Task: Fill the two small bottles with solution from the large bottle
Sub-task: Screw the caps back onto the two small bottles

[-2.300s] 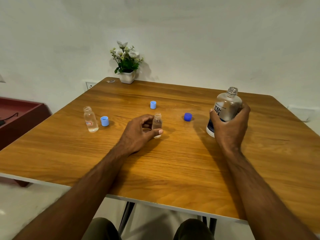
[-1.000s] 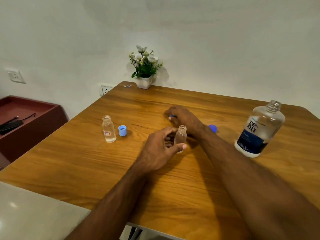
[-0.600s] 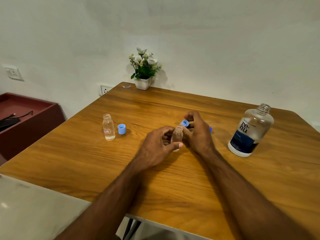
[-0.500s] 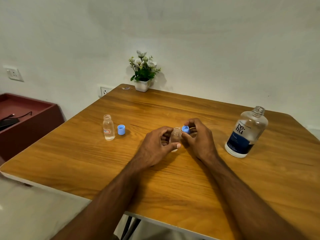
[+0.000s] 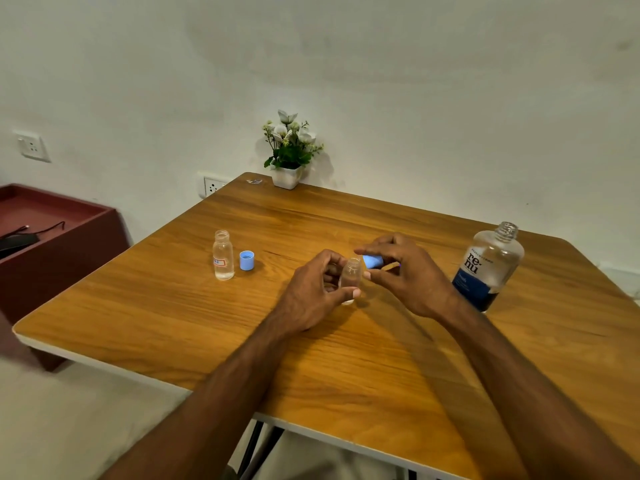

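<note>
My left hand [image 5: 313, 292] grips a small clear bottle [image 5: 350, 277] standing uncapped on the wooden table [image 5: 346, 358]. My right hand [image 5: 407, 271] pinches a light blue cap [image 5: 372, 261] just right of that bottle's mouth. A second small clear bottle [image 5: 223, 254] with liquid stands uncapped at the left, its light blue cap [image 5: 247, 260] lying beside it. The large clear bottle [image 5: 488, 266] with a dark blue label stands open at the right, apart from both hands. A dark blue cap is mostly hidden behind my right hand.
A small white pot of flowers [image 5: 290, 157] stands at the table's far edge by the wall. A dark red cabinet [image 5: 52, 233] stands left of the table, with a black cable on it. Wall sockets [image 5: 32, 146] are on the left wall.
My right hand let go of the large bottle, reached to the light blue cap, picked it up and brought it beside the mouth of the small bottle. My left hand kept its grip.
</note>
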